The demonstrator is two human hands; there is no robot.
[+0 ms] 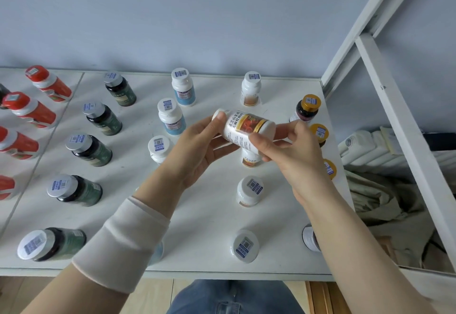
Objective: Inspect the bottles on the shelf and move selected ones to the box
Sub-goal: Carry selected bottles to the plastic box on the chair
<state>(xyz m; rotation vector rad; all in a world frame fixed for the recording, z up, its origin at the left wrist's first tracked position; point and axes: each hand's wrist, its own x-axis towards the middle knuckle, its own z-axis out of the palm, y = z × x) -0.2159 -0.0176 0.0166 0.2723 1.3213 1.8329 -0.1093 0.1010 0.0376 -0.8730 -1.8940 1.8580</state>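
A white bottle with a red and gold label (pixel 246 127) lies sideways in the air above the white shelf (pixel 202 215). My left hand (pixel 197 148) grips its cap end, and my right hand (pixel 286 150) grips its base end. Under the held bottle stand more white bottles of the same kind (pixel 249 190), in a column running towards me. Rows of dark green bottles (pixel 90 150), blue-labelled white bottles (pixel 170 116), red bottles (pixel 42 113) and gold-capped bottles (pixel 307 107) stand on the shelf. No box is clearly in view.
White shelf frame posts (pixel 404 126) rise at the right. Beyond them lie a radiator (pixel 370 145) and crumpled beige cloth (pixel 385 202). A pale blue wall (pixel 197 17) backs the shelf. My jeans (pixel 232 299) show below the shelf's front edge.
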